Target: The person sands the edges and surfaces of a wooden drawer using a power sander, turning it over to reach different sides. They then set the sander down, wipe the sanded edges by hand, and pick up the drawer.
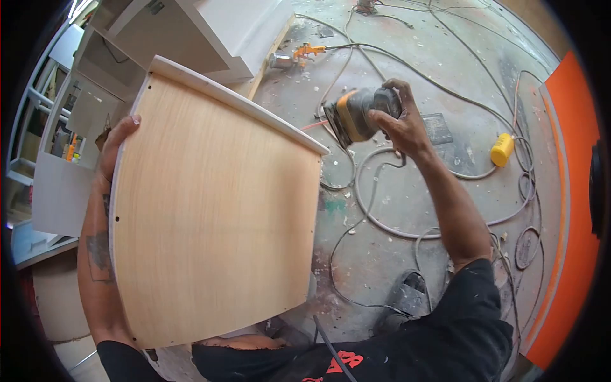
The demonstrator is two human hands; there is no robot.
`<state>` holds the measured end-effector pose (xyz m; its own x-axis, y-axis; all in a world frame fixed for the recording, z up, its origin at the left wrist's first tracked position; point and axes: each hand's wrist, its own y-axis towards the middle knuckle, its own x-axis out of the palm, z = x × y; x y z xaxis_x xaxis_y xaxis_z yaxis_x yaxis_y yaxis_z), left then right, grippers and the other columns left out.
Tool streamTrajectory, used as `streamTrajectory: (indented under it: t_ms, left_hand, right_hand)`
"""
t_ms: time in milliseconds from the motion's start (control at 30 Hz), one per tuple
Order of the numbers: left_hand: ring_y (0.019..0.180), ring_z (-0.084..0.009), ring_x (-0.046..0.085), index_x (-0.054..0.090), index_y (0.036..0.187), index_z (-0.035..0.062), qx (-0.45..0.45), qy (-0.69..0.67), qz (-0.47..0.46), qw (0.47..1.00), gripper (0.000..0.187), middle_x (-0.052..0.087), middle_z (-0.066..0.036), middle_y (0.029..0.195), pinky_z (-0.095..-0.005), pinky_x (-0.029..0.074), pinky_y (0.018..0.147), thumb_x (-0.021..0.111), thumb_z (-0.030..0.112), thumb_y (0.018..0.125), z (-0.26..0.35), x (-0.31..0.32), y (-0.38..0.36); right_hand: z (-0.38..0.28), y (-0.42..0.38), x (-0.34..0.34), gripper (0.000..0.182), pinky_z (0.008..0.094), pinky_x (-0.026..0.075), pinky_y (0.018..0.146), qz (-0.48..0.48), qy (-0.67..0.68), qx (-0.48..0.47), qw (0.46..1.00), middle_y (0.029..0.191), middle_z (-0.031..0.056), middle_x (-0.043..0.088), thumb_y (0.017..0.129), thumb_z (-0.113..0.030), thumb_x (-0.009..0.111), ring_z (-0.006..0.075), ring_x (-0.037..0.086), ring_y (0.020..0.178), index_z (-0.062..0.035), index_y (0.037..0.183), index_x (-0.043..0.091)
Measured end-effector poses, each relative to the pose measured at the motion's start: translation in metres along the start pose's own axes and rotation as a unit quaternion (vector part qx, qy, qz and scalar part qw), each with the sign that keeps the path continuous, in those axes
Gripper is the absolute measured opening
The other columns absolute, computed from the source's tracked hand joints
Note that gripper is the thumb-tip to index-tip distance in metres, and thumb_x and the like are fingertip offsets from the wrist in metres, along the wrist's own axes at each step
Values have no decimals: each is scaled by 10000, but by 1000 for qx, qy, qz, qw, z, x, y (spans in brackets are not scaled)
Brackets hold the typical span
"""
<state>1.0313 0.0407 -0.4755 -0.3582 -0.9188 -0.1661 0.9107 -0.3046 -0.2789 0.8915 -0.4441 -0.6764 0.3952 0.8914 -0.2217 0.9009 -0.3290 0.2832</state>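
Note:
My right hand (401, 121) is wrapped round the top of a black and orange electric sander (356, 114), lifted off to the right of a wooden panel. The sander's pad faces left, apart from the wood. Light wood grain covers the broad face of the panel (216, 210), and a white raised strip (242, 105) runs along its far edge. My left hand (121, 140) grips the panel's left edge, fingertips showing over the rim and the rest hidden behind it. Small dark holes dot the panel's borders.
Hoses and cables (407, 232) loop over the stained floor. An orange spray gun (304, 52) lies beyond the panel, near white cabinet pieces (223, 32). At right are a yellow plug-like piece (502, 150) and an orange panel (563, 159). Shelving (70, 184) stands at left.

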Motion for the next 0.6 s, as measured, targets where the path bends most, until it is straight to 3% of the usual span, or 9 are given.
streamTrajectory:
  t_ms: [100,167,233,333,433,533,600]
  left_hand:
    - [885,-264,763,449,1428,-87,-26,-83,-18,996,836,669,-294,1173,-344,645,739,679,509,890,6,23,-10]
    - [885,-270,767,409,1461,-71,9,-35,-13,999,867,664,-293,1149,-331,655,713,671,526,890,4,21,-8]
    - [883,-273,769,382,1476,-66,39,60,12,997,880,659,-293,1141,-323,661,703,661,531,892,5,17,-11]
    - [850,-294,770,387,1423,-133,64,48,6,997,867,658,-310,1077,-329,672,674,634,542,938,8,31,-17]
    - [849,-310,775,386,1428,-130,66,57,1,996,873,664,-306,1079,-328,676,673,630,548,935,9,38,-20]
    - [837,-317,778,381,1425,-137,46,41,-20,998,885,660,-328,1091,-323,678,650,625,558,935,9,46,-22]
    - [921,-318,768,356,1479,-83,24,53,-63,996,868,650,-317,1149,-339,675,723,632,527,926,10,32,-15]
  right_hand:
    - [-17,-27,-38,735,419,539,951,-122,-179,93,972,1251,173,590,825,-379,819,314,636,1150,-93,1413,485]
    - [-26,-50,-62,796,490,506,1023,-209,-348,110,907,1366,229,545,851,-525,738,438,603,1242,-109,1469,458]
    - [3,-84,-81,765,501,512,1003,-217,-402,142,878,1346,238,542,860,-540,719,446,612,1213,-160,1471,460]
    - [8,-123,-100,658,484,508,991,-209,-366,214,881,1277,214,559,828,-435,753,419,621,1164,-167,1385,526]
    - [28,-150,-111,682,505,522,976,-244,-411,212,853,1315,236,523,855,-457,725,464,623,1160,-194,1440,495]
    - [44,-173,-119,679,506,516,986,-224,-376,242,866,1334,225,526,846,-458,730,448,626,1171,-154,1416,520]
    - [49,-182,-124,690,507,514,992,-208,-365,252,872,1339,221,526,843,-464,732,444,625,1175,-142,1416,522]
